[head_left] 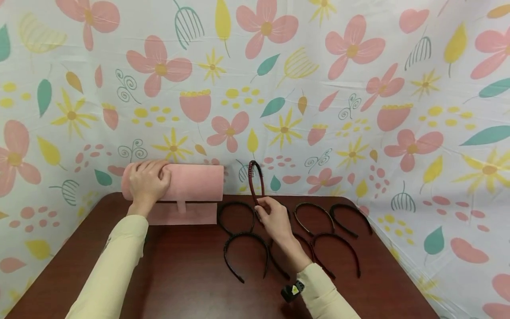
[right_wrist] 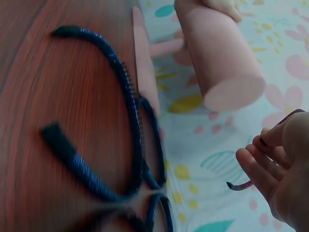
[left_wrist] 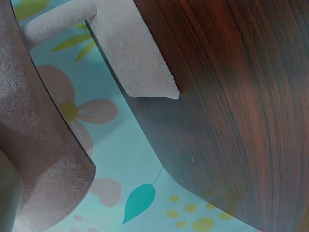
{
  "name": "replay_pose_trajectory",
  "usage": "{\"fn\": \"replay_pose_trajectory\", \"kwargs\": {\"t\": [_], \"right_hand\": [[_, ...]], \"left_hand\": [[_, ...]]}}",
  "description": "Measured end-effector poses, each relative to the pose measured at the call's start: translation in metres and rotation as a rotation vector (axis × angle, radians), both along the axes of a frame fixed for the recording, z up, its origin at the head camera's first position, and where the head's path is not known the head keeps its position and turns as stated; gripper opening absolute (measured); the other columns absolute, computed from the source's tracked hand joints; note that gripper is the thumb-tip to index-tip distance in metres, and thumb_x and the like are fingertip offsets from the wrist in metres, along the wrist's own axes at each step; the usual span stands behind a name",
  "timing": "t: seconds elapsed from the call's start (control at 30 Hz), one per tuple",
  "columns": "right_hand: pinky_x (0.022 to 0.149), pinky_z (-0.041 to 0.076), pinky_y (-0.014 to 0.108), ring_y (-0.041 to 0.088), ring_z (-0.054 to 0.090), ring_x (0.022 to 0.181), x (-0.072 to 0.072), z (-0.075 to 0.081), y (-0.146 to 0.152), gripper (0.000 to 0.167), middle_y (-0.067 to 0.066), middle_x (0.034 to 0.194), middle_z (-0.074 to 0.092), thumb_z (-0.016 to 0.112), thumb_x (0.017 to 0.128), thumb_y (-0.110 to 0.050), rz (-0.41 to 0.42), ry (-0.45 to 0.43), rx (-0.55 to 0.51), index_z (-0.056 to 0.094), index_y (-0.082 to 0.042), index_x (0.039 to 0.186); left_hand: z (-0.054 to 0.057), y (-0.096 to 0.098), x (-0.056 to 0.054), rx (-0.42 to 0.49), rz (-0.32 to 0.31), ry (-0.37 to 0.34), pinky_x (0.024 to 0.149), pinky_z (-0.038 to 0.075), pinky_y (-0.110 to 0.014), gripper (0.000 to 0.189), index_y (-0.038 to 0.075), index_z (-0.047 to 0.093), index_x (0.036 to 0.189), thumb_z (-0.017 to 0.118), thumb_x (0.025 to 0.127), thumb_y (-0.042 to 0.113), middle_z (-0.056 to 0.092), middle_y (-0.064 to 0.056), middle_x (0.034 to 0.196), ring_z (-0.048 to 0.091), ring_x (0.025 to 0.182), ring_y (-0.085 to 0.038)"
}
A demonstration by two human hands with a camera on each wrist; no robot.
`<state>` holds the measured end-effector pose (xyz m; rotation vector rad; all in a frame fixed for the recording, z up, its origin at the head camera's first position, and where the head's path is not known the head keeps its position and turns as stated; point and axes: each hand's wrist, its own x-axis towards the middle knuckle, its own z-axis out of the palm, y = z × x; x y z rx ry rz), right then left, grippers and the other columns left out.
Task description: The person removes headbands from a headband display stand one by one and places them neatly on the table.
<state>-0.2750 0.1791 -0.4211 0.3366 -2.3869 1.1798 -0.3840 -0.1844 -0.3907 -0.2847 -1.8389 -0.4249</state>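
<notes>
Headband (head_left: 256, 179), toothed maroon arc, pinched upright by right fingers (head_left: 266, 208); left fingers (head_left: 149, 170) curl over velvety pink cylinder (head_left: 197, 182).

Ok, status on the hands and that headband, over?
Left hand grips pink stand roll. Right hand holds dark red headband upright, off the table. Five black headbands lie below.
</notes>
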Motion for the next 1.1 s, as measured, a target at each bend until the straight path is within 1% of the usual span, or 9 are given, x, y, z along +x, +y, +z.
{"fn": "replay_pose_trajectory", "kwargs": {"t": [0.1, 0.23, 0.33, 0.5, 0.6, 0.8, 0.9, 1.0, 1.1], "right_hand": [[0.047, 0.048, 0.022, 0.016, 0.065, 0.059, 0.006, 0.002, 0.011, 0.021, 0.008, 0.097, 0.073, 0.067, 0.093, -0.013, -0.019, 0.022, 0.034, 0.070, -0.010, 0.114], [0.045, 0.039, 0.021, 0.007, 0.053, 0.057, 0.014, 0.002, 0.026, 0.020, 0.004, 0.098, 0.072, 0.069, 0.092, -0.015, -0.049, 0.036, 0.081, 0.071, -0.011, 0.111], [0.046, 0.036, 0.022, 0.008, 0.048, 0.057, 0.022, 0.003, 0.038, 0.019, 0.002, 0.096, 0.072, 0.070, 0.091, -0.015, -0.069, 0.039, 0.107, 0.072, -0.012, 0.110], [0.055, 0.042, 0.022, 0.009, 0.057, 0.067, 0.034, 0.003, 0.063, 0.018, 0.000, 0.092, 0.072, 0.072, 0.090, -0.015, -0.099, 0.049, 0.153, 0.073, -0.013, 0.108], [0.053, 0.043, 0.021, 0.009, 0.060, 0.071, 0.040, 0.002, 0.078, 0.019, 0.000, 0.092, 0.072, 0.073, 0.088, -0.012, -0.111, 0.064, 0.168, 0.073, -0.012, 0.107], [0.045, 0.039, 0.021, 0.007, 0.058, 0.066, 0.051, -0.003, 0.108, 0.018, 0.001, 0.092, 0.071, 0.073, 0.088, -0.012, -0.141, 0.052, 0.184, 0.074, -0.011, 0.106], [0.048, 0.042, 0.021, 0.003, 0.057, 0.062, 0.059, -0.006, 0.121, 0.017, 0.000, 0.093, 0.071, 0.072, 0.090, -0.014, -0.168, 0.015, 0.210, 0.073, -0.013, 0.107], [0.054, 0.048, 0.022, 0.006, 0.060, 0.064, 0.067, -0.010, 0.134, 0.018, -0.001, 0.094, 0.071, 0.071, 0.090, -0.014, -0.191, 0.008, 0.266, 0.073, -0.012, 0.107], [0.056, 0.046, 0.022, 0.007, 0.061, 0.065, 0.076, -0.014, 0.147, 0.018, 0.000, 0.096, 0.072, 0.072, 0.089, -0.013, -0.212, 0.003, 0.312, 0.073, -0.012, 0.107]], "left_hand": [[0.001, -0.002, 0.001, 0.006, 0.004, 0.006, 0.093, 0.048, -0.053, 0.035, 0.009, 0.078, 0.095, 0.048, 0.089, 0.025, 0.077, -0.011, 0.096, 0.070, 0.091, -0.033], [-0.001, -0.004, 0.003, 0.020, 0.004, 0.015, 0.093, 0.049, -0.053, 0.035, 0.009, 0.079, 0.094, 0.049, 0.088, 0.026, 0.077, -0.010, 0.095, 0.071, 0.091, -0.032], [-0.002, -0.005, 0.004, 0.013, 0.004, 0.007, 0.094, 0.048, -0.053, 0.035, 0.008, 0.078, 0.094, 0.049, 0.088, 0.026, 0.077, -0.011, 0.096, 0.071, 0.091, -0.033], [-0.003, -0.005, 0.004, -0.005, 0.008, -0.019, 0.095, 0.048, -0.054, 0.036, 0.008, 0.078, 0.096, 0.048, 0.089, 0.027, 0.077, -0.012, 0.098, 0.070, 0.094, -0.034], [-0.003, -0.005, 0.003, -0.009, 0.009, -0.023, 0.094, 0.048, -0.053, 0.037, 0.008, 0.078, 0.097, 0.048, 0.090, 0.027, 0.077, -0.011, 0.098, 0.070, 0.094, -0.033], [-0.002, -0.003, 0.000, 0.006, 0.006, 0.001, 0.094, 0.048, -0.052, 0.037, 0.008, 0.078, 0.095, 0.048, 0.089, 0.028, 0.077, -0.011, 0.097, 0.070, 0.092, -0.033], [-0.001, -0.003, 0.000, 0.006, 0.007, 0.002, 0.094, 0.048, -0.052, 0.038, 0.009, 0.078, 0.095, 0.047, 0.089, 0.029, 0.077, -0.010, 0.097, 0.070, 0.092, -0.033], [-0.001, -0.002, -0.001, -0.004, 0.009, -0.015, 0.095, 0.048, -0.052, 0.038, 0.009, 0.078, 0.096, 0.047, 0.090, 0.029, 0.077, -0.010, 0.098, 0.070, 0.093, -0.032], [-0.001, -0.001, -0.001, -0.006, 0.007, -0.015, 0.094, 0.048, -0.051, 0.038, 0.009, 0.078, 0.096, 0.046, 0.090, 0.029, 0.077, -0.010, 0.097, 0.070, 0.093, -0.032]]}}
